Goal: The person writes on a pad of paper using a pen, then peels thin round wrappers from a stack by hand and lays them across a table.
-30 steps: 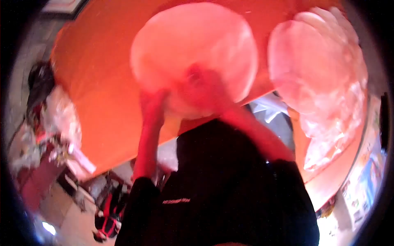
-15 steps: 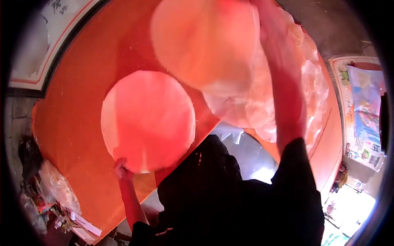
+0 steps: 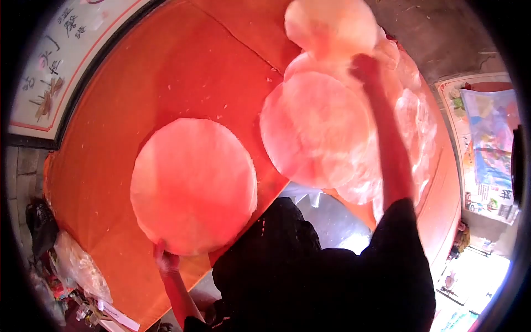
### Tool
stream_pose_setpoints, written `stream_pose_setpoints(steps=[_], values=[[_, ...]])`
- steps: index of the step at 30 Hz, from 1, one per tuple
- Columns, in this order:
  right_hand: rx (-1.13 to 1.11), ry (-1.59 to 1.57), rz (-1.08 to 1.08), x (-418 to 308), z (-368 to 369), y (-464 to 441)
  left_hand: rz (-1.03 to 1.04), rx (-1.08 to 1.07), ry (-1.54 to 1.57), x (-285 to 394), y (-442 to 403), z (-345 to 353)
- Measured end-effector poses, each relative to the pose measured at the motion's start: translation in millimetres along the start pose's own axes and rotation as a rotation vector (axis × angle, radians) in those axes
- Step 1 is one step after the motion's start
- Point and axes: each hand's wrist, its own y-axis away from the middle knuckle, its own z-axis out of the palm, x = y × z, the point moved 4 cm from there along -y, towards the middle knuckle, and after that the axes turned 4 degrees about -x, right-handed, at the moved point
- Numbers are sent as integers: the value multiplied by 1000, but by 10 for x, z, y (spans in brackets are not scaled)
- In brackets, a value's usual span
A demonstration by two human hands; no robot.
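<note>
Round sheet (image 3: 193,185), pale and thin, flat on the near left of the orange surface (image 3: 116,182). The left hand (image 3: 166,261) touches its near-left edge, thumb uppermost; whether the grip is closed cannot be told, the other fingers being indistinct. The right hand (image 3: 366,69), blurred, lies at the near edge of a far sheet (image 3: 332,25); its grip, open or closed, cannot be determined. Below and around the right forearm, overlapping sheets (image 3: 318,130) form a spread pile on the right. Farther left, a framed panel (image 3: 52,72) bears dark characters; at near left, clear plastic (image 3: 80,265) adjoins the surface.
</note>
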Motion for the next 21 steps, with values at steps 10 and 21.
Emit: stream_pose_setpoints(steps=[10, 21], values=[[-973, -1178, -139, -5726, 226, 1720, 250, -32, -474, 248, 3, 1143], [-978, -1156, -16, -5720, 424, 1710, 187, -22, -341, 256, 5, 1142]])
